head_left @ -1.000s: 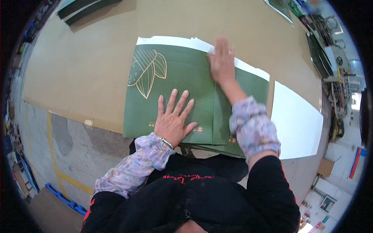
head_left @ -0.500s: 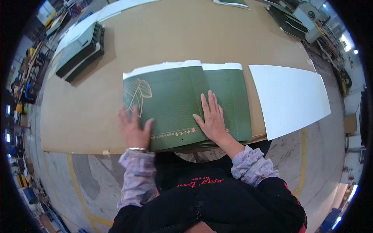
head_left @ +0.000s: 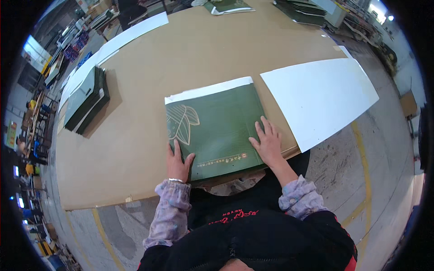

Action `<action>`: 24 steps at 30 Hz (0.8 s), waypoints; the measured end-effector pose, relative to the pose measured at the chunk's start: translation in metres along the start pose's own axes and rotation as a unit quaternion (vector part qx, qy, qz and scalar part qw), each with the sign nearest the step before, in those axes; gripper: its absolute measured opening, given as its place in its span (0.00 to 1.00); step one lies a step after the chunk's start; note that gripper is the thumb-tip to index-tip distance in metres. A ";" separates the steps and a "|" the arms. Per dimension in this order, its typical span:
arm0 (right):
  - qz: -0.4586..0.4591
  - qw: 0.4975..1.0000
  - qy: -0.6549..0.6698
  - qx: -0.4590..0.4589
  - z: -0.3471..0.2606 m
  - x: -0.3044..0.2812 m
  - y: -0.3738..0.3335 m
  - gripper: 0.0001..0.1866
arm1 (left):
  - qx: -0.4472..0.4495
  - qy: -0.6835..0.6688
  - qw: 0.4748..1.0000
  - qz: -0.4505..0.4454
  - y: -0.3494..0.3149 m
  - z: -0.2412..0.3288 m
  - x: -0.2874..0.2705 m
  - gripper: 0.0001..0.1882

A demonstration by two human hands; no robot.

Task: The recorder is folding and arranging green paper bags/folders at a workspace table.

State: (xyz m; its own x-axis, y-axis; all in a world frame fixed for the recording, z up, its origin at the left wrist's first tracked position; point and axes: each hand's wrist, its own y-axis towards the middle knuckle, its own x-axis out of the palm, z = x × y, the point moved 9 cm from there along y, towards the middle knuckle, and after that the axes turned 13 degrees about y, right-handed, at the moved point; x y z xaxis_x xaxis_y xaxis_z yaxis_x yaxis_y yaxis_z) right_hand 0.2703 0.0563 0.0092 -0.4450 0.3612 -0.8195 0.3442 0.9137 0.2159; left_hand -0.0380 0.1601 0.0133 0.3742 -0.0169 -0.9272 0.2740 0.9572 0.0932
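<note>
Green printed sheets (head_left: 217, 128), stacked with a gold leaf drawing at the left and a white strip along the far edge, lie at frame centre under both hands. Left hand (head_left: 178, 162): flat, fingers together, thumb spread, resting on the stack's lower left corner; grips nothing. Right hand (head_left: 267, 144): flat, fingers slightly fanned, palm down on the lower right corner; also grips nothing. Stack sits near the close edge of a brown cardboard-covered table (head_left: 135, 144). Just right of the stack, 1 large white sheet (head_left: 318, 97) overhangs the table edge. Upper left of the frame: dark green pile (head_left: 86, 101) beside long white sheets (head_left: 113, 47). Top centre: more green pieces (head_left: 228, 6).
</note>
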 end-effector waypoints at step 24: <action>-0.149 0.978 -0.133 0.055 0.134 -0.124 -0.027 0.10 | 0.359 0.174 0.914 -0.067 -0.057 0.161 0.052 0.41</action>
State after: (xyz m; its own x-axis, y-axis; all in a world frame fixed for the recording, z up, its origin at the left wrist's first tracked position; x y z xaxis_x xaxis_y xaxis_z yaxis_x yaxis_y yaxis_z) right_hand 0.4271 -0.0380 0.0337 -0.3131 0.0066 -0.9497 0.3244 0.9406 -0.1004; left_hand 0.1086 0.0584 0.0186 0.0256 0.0925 -0.9954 0.8550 0.5139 0.0697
